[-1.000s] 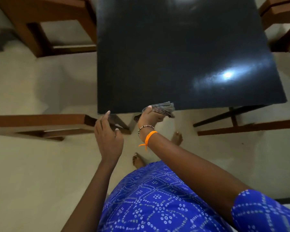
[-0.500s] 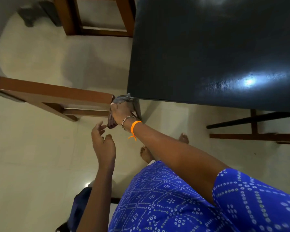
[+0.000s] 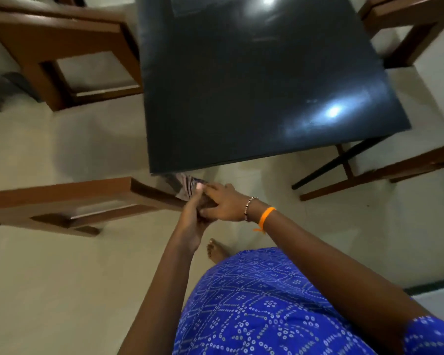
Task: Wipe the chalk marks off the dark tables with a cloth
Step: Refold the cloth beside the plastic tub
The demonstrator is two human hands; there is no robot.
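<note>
Meeting just below the dark worktop (image 3: 254, 85) edge, left hand (image 3: 194, 221) and right hand (image 3: 223, 204) fingers clamp the striped cloth (image 3: 183, 184) together.

Glossy black table (image 3: 254, 85) — blue dress (image 3: 267, 308) (white dotted diamonds), orange wristband (image 3: 265, 217), brown chairs (image 3: 62, 42).

Clad in a blue garment (image 3: 262, 308) printed with white dotted diamond patterns, short-sleeved. Bare forearms. On the right wrist, an orange thread band (image 3: 265, 218) beside a beaded bracelet (image 3: 249, 208). Barefoot (image 3: 215, 251), near the hem.
</note>
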